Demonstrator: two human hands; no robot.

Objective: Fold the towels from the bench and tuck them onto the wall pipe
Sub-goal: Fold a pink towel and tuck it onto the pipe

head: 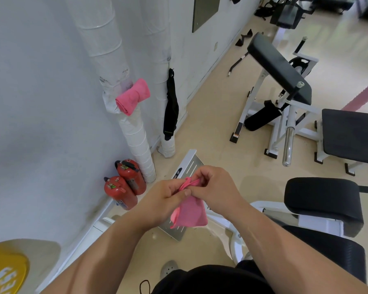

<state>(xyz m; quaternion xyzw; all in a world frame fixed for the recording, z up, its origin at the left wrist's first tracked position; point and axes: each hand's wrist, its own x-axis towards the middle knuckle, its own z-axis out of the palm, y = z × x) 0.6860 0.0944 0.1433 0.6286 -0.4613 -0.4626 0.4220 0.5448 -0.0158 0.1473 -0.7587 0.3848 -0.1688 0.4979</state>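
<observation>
We had the pink towel (191, 211) up in front of us over the metal footplate (190, 162), with both hands bunched at its top edge. Our left hand (160, 198) pinched the cloth between thumb and curled fingers, and our right hand (217, 187) did the same from the other side, knuckles nearly touching. The rest hung loose below. 1 folded towel (133, 96) sat tucked on the wall pipe (138, 136), with 2 red fire extinguishers (120, 193) at its foot.
</observation>
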